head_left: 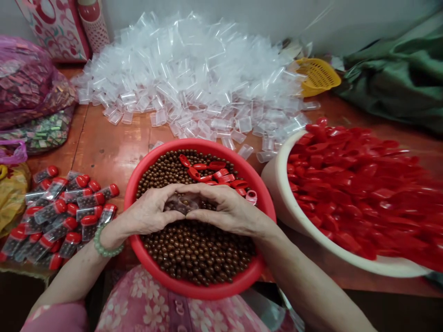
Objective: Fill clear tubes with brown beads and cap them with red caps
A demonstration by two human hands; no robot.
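A red basin point(130, 203) full of small brown balls point(200, 251) is in front of me. Above the balls, my left hand point(152, 207) and my right hand point(224, 207) curve toward each other with fingertips meeting. Between them they grip clear plastic containers point(182, 203), partly hidden by the fingers; how many I cannot tell. Several red caps point(207, 173) lie on the balls just behind my hands. To the left of the basin is a pile of filled containers point(57, 203) with red caps on and dark balls inside.
A cream tub point(282, 184) heaped with red caps point(356, 184) stands at right. Behind the basin spreads a large heap of clear containers point(194, 69), with a yellow plastic basket point(318, 76) at its right end. Bags of small packets point(27, 78) sit at far left, green cloth point(398, 78) at far right.
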